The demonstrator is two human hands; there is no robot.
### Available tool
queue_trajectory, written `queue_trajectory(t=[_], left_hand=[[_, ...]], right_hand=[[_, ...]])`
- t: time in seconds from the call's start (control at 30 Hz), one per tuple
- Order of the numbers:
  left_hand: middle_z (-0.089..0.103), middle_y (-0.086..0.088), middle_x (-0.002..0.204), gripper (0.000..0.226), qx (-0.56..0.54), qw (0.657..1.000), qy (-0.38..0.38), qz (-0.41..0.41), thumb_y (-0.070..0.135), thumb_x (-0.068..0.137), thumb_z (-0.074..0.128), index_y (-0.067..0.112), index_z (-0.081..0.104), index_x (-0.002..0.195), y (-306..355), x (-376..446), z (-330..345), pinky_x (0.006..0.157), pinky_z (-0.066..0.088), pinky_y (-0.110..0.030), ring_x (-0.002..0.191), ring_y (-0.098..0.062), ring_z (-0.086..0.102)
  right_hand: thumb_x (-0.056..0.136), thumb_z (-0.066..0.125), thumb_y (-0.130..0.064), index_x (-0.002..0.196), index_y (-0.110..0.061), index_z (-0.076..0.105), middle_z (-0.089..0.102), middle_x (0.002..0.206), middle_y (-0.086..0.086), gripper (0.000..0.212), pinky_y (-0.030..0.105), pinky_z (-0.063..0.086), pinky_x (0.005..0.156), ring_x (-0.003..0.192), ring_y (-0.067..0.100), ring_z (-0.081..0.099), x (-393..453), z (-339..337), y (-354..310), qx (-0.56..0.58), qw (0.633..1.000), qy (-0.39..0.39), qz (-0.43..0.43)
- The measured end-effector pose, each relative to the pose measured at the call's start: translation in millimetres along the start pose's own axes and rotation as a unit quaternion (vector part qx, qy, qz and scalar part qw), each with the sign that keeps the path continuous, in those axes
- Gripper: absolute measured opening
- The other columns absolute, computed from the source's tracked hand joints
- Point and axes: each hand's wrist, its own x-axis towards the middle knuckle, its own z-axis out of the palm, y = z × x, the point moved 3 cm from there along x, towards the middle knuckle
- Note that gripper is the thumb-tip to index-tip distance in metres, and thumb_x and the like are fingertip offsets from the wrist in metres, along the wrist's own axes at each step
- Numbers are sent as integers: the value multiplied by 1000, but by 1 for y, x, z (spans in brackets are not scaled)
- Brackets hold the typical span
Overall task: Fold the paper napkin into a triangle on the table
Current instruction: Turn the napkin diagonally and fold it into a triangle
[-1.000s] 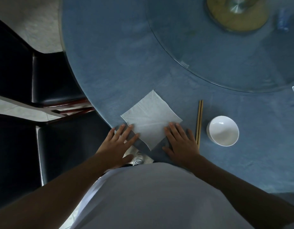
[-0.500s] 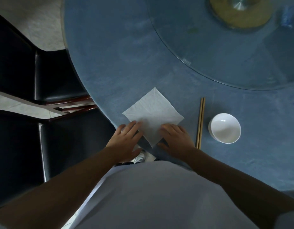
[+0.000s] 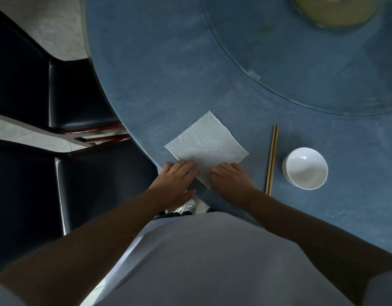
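Note:
A white paper napkin [image 3: 205,144] lies unfolded on the blue table [image 3: 159,69], turned like a diamond with one corner pointing at me. My left hand [image 3: 176,180] rests on its near-left edge, fingers bent onto the paper and thumb out by the table rim. My right hand [image 3: 231,181] sits on the near-right edge with its fingers curled in on the paper. The near corner shows between the two hands. The napkin still lies flat.
A pair of wooden chopsticks [image 3: 272,159] lies just right of the napkin, and a white bowl [image 3: 305,167] stands beyond them. A glass turntable [image 3: 312,69] covers the far right. Dark chairs [image 3: 80,102] stand at the left.
Both hands have slid inward toward the napkin's near corner. Their fingers went from flat and spread to curled on the paper. The napkin has stayed in place.

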Motion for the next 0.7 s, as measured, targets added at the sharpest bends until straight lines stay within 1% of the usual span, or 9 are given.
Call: queue_trajectory(t=[0.1, 0.17, 0.23, 0.3, 0.4, 0.5, 0.57, 0.63, 0.7], left_hand=[[53, -10, 139, 59, -18, 999, -2, -33, 43, 79, 70, 13, 57, 128, -2, 6, -2, 98, 40, -46, 128, -31, 48], [55, -10, 138, 59, -41, 997, 9, -60, 40, 78, 73, 11, 59, 127, -4, 11, -3, 97, 40, -48, 127, -32, 50], [58, -10, 135, 55, -53, 996, 29, -68, 35, 77, 75, 11, 61, 124, -7, 15, -5, 94, 41, -48, 124, -33, 53], [62, -9, 130, 44, -57, 994, 66, -64, 30, 78, 73, 12, 66, 118, -10, 18, -7, 91, 43, -46, 119, -32, 57], [67, -3, 122, 23, -65, 990, 121, -35, 24, 79, 70, 18, 72, 100, -14, 20, -11, 87, 45, -45, 111, -29, 62], [69, 2, 115, 8, -90, 988, 128, -9, 18, 80, 72, 21, 70, 88, -13, 23, -12, 85, 41, -40, 109, -24, 62], [69, 3, 110, 5, -116, 985, 125, -4, 20, 85, 64, 20, 69, 86, -12, 24, -13, 84, 40, -39, 107, -22, 62], [70, 2, 108, 9, -134, 984, 116, -1, 20, 86, 60, 19, 69, 86, -10, 23, -14, 84, 44, -40, 105, -21, 64], [70, 0, 107, 9, -146, 983, 108, 0, 20, 86, 60, 17, 69, 85, -7, 22, -15, 83, 45, -39, 103, -21, 65]], right_hand=[[79, 69, -16, 80, -17, 62, 62, 87, 3, 7, 37, 45, 70, 82, 27, 58, 1, -9, 1, 54, 998, 13, 23], [84, 63, -18, 81, -17, 62, 62, 88, 3, 4, 37, 44, 74, 84, 26, 58, 1, -14, 1, 88, 995, 17, 37], [88, 57, -21, 82, -17, 61, 62, 90, 2, 9, 36, 42, 76, 87, 25, 57, 0, -17, 1, 108, 993, 12, 43], [88, 54, -21, 83, -17, 61, 63, 93, 2, 10, 36, 42, 77, 88, 25, 56, -1, -19, 2, 123, 991, 8, 46], [88, 52, -21, 82, -17, 61, 63, 94, 2, 11, 36, 44, 77, 88, 24, 55, -1, -24, 1, 152, 987, 17, 52], [88, 52, -20, 83, -14, 62, 65, 95, 3, 12, 37, 46, 76, 88, 26, 57, -2, -29, 1, 174, 981, 39, 71], [82, 60, -23, 89, -13, 63, 66, 100, 4, 12, 37, 48, 79, 92, 27, 59, -4, -31, 5, 186, 977, 45, 96], [70, 68, -34, 105, -13, 63, 64, 114, 5, 41, 37, 47, 86, 103, 27, 58, -10, -29, 8, 157, 983, 11, 98], [63, 66, -44, 121, -14, 57, 59, 127, 6, 66, 38, 44, 91, 113, 27, 54, -14, -24, 10, 100, 990, -36, 88]])
